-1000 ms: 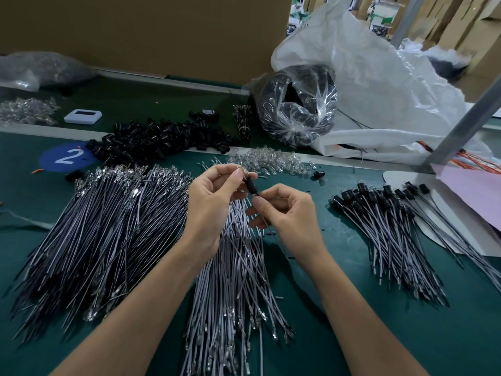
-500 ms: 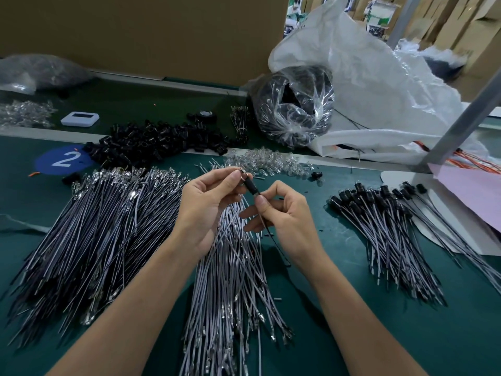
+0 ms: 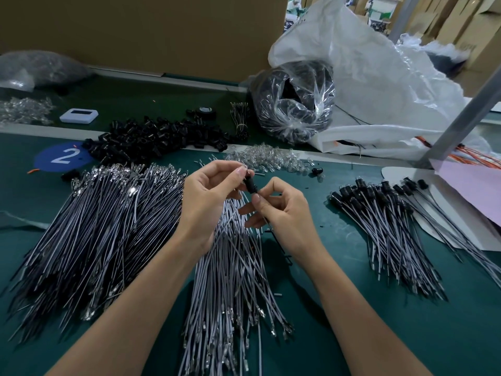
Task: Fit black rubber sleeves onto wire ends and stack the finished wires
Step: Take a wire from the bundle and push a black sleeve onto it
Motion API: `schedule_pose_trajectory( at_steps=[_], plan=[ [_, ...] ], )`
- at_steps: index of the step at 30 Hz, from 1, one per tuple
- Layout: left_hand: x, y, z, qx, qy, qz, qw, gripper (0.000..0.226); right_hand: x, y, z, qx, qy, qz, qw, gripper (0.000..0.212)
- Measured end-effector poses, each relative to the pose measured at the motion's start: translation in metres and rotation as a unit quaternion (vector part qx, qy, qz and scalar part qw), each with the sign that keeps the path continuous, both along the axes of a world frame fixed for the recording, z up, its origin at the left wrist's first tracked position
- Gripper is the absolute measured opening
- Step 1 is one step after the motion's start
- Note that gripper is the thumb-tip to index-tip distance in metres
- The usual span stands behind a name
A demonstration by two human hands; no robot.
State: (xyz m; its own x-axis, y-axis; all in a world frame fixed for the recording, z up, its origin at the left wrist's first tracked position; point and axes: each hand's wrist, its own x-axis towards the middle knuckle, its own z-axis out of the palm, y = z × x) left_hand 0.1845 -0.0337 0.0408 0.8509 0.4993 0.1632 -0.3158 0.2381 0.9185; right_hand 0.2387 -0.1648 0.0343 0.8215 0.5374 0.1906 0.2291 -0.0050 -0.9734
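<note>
The left hand's thumb and forefinger were pressed together on the upper end of a small black rubber sleeve. The right hand's thumb and forefinger pinched a thin grey wire just beneath it, with the other fingers curled. The sleeve was held tilted in the air between both hands, above a fanned bundle of grey wires with metal terminals. A larger heap of bare grey wires lay to the left on the green table mat. The stack of finished wires with black sleeves lay well apart to the right. Farther back sat a pile of loose black rubber sleeves and, beside it, a scatter of small clear plastic parts.
</note>
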Motion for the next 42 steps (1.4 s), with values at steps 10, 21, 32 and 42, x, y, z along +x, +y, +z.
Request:
schedule_pose_trajectory(
  at_steps=[10, 21, 32, 42],
  plan=[
    [0.004, -0.004, -0.006, 0.081, 0.003, 0.04, 0.996, 0.006, 0.001, 0.001, -0.003, 0.003, -0.022, -0.017, 1.0, 0.02],
    [0.005, -0.003, -0.009, 0.106, -0.019, 0.053, 0.993, 0.014, 0.0, 0.001, -0.001, 0.02, -0.062, -0.029, 0.997, 0.018],
    [0.0, -0.004, -0.004, 0.018, -0.004, 0.004, 1.0, 0.01, 0.0, 0.001, -0.002, 0.028, -0.083, -0.041, 0.995, 0.014],
    [0.001, -0.014, -0.005, 0.029, -0.017, -0.049, 0.998, 0.019, 0.002, 0.002, -0.002, 0.063, -0.077, -0.061, 0.993, 0.015]
  ],
)
